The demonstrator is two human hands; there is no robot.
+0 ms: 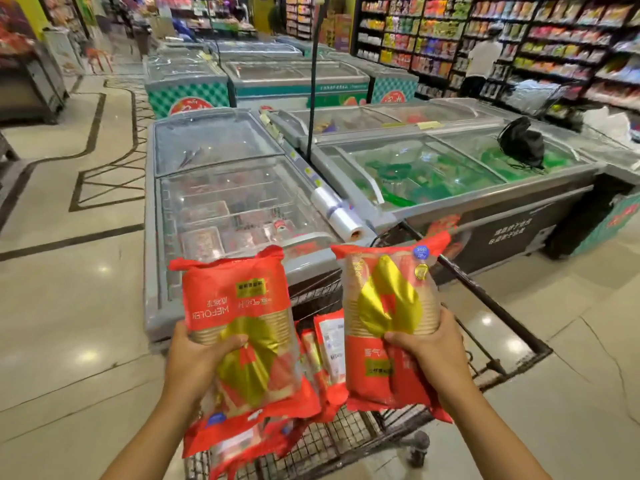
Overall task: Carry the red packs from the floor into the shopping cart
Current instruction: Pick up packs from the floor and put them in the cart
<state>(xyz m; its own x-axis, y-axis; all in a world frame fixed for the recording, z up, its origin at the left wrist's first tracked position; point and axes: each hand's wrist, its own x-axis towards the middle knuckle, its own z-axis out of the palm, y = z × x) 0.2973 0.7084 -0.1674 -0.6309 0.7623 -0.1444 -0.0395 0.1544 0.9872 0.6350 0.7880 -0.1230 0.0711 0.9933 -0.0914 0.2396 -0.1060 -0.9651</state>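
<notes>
The cart (485,295) is right below the person, nose toward the freezers (221,188). A heap of red packs (327,344) is lying in the basket, mostly piled on its left side.

Two more are up in the air directly over it. The left pack (242,306) hangs above that heap, and the right pack (388,299) is over the barer mesh on the right. Both have their long axis running away from the person, near ends lowest.

The left hand (194,362) is clamped on its pack from the outer edge, thumb across the front. The right hand (429,344) grips the same way, mirrored.

Neither hand looks closer to the basket, so I'd say it's just a straight drop. The right one has the easier landing spot, tbh.
</notes>
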